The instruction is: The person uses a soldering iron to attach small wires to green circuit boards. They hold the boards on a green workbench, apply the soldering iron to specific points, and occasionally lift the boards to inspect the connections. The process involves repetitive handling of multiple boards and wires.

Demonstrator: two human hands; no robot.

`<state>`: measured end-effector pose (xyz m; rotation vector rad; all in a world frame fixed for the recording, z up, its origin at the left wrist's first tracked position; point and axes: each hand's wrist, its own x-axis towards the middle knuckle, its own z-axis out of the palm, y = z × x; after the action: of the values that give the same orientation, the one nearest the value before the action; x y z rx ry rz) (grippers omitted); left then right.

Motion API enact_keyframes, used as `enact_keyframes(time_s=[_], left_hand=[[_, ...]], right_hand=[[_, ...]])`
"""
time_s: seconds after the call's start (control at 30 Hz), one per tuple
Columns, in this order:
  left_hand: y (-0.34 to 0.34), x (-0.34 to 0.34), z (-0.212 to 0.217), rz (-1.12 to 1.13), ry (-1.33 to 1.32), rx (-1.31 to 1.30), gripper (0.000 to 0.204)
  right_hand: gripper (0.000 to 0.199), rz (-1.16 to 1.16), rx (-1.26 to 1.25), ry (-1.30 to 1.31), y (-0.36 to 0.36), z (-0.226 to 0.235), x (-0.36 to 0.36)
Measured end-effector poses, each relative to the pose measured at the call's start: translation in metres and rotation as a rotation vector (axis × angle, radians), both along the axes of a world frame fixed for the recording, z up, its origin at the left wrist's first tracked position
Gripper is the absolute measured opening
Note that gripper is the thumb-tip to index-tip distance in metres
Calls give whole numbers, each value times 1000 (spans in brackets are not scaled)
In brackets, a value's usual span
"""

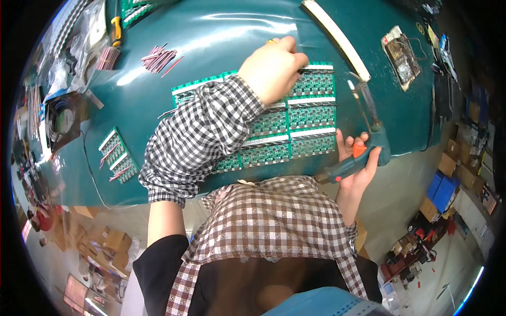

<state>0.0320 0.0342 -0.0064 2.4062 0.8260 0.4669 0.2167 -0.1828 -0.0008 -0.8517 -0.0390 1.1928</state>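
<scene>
Head view: near the front edge of the glossy green desk (221, 45), the left hand (273, 67) curls over flat green circuit boards (312, 117), any pinch hidden; the right hand (358, 176) wraps a teal plastic soldering gun (382, 143), presumably keeping skin off its metal tip.
</scene>
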Motion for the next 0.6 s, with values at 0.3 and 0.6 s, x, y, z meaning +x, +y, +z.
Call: enact_keyframes(time_s=[0.3,0.6], left_hand=[[-10,-101,60,214,-155,-20,25],[2,-162,-5,744,55,40,12]], right_hand=[[37,-2,130,-194,9,27,38],[38,109,83,-299,21,25,24]])
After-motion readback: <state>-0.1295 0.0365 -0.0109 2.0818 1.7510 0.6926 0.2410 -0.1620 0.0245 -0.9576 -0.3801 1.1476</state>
